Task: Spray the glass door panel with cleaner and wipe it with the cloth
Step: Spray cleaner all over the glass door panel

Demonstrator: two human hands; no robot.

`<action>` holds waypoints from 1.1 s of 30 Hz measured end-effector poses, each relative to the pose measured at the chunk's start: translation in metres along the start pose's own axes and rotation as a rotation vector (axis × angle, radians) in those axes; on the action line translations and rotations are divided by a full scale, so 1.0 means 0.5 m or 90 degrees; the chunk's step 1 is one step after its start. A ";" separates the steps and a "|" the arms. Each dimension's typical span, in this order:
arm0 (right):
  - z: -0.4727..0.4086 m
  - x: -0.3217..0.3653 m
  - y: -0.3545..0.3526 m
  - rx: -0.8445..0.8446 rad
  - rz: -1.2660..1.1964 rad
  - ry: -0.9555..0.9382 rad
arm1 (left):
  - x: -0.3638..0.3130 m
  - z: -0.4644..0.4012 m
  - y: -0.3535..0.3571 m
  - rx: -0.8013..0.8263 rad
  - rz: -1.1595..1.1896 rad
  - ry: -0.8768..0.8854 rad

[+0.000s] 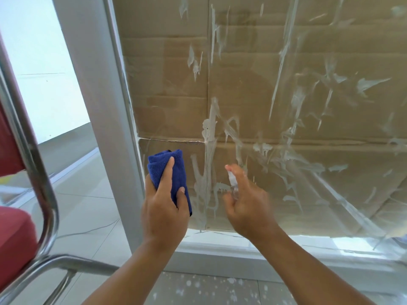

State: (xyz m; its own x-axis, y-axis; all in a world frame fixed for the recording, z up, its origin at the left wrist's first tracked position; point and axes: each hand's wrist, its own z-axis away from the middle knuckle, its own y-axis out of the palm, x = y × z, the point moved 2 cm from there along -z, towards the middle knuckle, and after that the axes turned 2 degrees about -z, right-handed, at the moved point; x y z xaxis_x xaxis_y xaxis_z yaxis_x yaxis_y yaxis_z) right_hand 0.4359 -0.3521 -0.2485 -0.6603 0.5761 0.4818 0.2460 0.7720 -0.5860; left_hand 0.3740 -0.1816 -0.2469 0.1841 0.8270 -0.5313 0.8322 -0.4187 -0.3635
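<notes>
Both forearms reach from the near edge toward the glass door panel point(286, 106), which is streaked with white smears over brown cardboard behind it. On the left, the left hand point(164, 208) has its grip closed around a folded blue cloth point(168, 172), held just beside the glass near the frame. On the right, the right hand point(248, 201) grips a small spray bottle point(233, 180), blurred, index finger on top. Spraying seems in hand; next, the cloth should press flat on the wet streaks.

Door frame point(97, 106) and chair point(33, 172) (chrome-legged) crowd the left; glass point(308, 106) rightward lies open.
</notes>
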 end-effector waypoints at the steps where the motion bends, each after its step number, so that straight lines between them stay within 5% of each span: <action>1: 0.006 -0.004 0.006 -0.001 0.007 -0.003 | 0.006 0.007 0.002 -0.003 -0.013 0.010; 13: 0.069 -0.051 0.063 0.131 0.122 -0.014 | 0.060 0.052 0.013 0.016 -0.019 -0.009; 22: 0.129 -0.092 0.017 0.208 0.023 0.031 | 0.033 0.077 0.046 0.068 0.011 0.056; 33: 0.164 -0.161 -0.079 0.021 -0.089 0.236 | -0.062 0.090 0.090 0.052 0.063 0.147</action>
State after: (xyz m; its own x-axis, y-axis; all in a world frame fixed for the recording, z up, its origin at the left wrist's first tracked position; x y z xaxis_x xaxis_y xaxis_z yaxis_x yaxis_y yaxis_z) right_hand 0.4212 -0.4510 -0.3174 -0.3833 0.5289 0.7572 0.1458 0.8442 -0.5159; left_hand 0.3821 -0.2426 -0.2813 0.3844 0.8405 -0.3817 0.7608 -0.5227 -0.3848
